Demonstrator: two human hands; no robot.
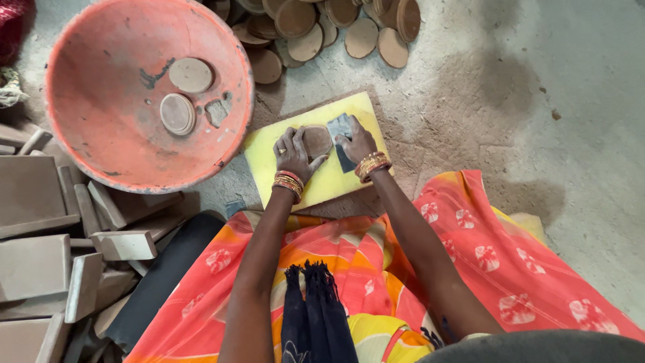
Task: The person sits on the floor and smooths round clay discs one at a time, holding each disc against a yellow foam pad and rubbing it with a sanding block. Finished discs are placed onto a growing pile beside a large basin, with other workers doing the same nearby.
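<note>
My left hand [293, 153] presses a round wooden disc [316, 140] flat on the yellow foam pad [269, 158], fingers spread and closed over its edge. My right hand [357, 141] pinches a dark piece of sandpaper [338, 126] just beside the disc, touching its rim. Judging by the piles, little of the work looks done: two discs [179, 113] lie in the pink basin [87, 144] left of my fingers, while roughly a dozen more discs [306, 27] sit heaped on the floor beyond them. One disc is in hand.
</note>
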